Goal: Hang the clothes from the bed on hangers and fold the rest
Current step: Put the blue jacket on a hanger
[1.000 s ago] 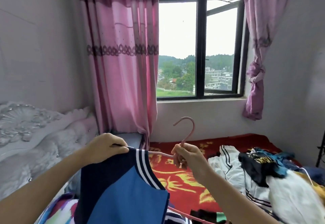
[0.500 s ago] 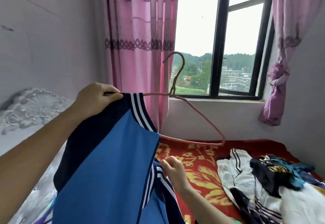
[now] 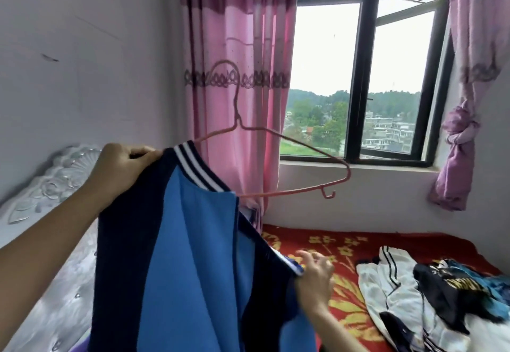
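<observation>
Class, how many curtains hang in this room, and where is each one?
2. The loose curtain hangs left of the window; the knotted curtain hangs on the window's right. More may lie outside the view.

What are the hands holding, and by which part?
Left hand grips the blue jacket at its shoulder, over the hanger end; right hand pinches its front edge.

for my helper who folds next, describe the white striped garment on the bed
Below the dark-framed window lies a red blanket with yellow flowers. At its right is a clothes pile; the white garment with thin black stripes is its leftmost piece, beside the black garment with gold print.
</observation>
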Demonstrator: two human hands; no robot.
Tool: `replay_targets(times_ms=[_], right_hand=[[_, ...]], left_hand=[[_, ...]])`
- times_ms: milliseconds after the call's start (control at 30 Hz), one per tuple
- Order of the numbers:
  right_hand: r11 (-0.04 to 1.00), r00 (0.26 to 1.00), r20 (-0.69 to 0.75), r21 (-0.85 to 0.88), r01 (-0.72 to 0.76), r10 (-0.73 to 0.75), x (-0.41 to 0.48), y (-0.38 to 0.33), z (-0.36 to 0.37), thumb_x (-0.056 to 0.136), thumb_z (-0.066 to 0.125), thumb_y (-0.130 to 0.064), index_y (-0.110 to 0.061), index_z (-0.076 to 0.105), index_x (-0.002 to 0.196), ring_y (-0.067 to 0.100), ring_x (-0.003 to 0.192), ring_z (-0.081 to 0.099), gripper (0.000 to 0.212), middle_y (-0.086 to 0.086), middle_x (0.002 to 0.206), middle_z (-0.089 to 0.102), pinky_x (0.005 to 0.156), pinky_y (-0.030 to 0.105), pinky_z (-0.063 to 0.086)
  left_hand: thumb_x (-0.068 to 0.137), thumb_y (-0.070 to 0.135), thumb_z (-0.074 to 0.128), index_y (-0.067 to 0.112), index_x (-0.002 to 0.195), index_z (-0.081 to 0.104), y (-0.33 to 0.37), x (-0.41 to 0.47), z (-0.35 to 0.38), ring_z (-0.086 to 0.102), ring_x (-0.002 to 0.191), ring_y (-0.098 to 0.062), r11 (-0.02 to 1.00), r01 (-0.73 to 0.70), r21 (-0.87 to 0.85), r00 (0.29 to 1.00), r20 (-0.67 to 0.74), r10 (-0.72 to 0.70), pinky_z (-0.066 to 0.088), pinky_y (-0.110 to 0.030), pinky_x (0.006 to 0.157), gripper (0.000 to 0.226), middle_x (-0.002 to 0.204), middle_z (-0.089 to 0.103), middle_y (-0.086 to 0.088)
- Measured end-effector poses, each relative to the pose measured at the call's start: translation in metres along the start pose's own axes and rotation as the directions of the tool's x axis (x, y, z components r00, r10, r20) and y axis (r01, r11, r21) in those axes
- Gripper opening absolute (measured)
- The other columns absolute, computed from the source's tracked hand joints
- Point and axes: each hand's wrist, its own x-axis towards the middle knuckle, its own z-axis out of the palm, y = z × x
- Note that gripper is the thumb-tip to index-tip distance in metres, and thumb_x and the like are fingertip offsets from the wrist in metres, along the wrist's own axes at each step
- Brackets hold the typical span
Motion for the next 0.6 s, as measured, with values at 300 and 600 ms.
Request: replay_targets(times_ms=[300,600], right_hand=[[0.893,0.937,0.339,0.394,-0.219,0.080,0.103,-0.002,-0.151,0.072,0.062,0.014,0.005,0.066,0.071,0.021,0.055,0.054,0.010,0.014,0.068,0.060,0.055,0.027,0.045],[0.924,0.973,0.214,0.382,-0.003,-0.085,0.097,-0.097,-0.194,0.083,0.060,0.002,-0.001,0.058,0.070,0.021,0.058,0.051,0.013,0.009,0.064,0.054,0.053,0.024,0.045]], left_hand=[[0.079,0.014,0.071,0.047,0.059,0.070,-0.047,-0.032,-0.006,0.061,0.060,0.010,0.996,0.091,-0.025,0.974,0.211,-0.084,0.041,0.001,0.055,0.039,0.065,0.068,0.023],[0.083,0.026,0.070,0.020,0.089,0.077,-0.034,-0.061,0.042,0.065,0.076,-0.031,0.898,-0.151,0.414,0.986,0.005,0.164,0.042,-0.032,0.060,0.011,0.081,0.073,-0.008]])
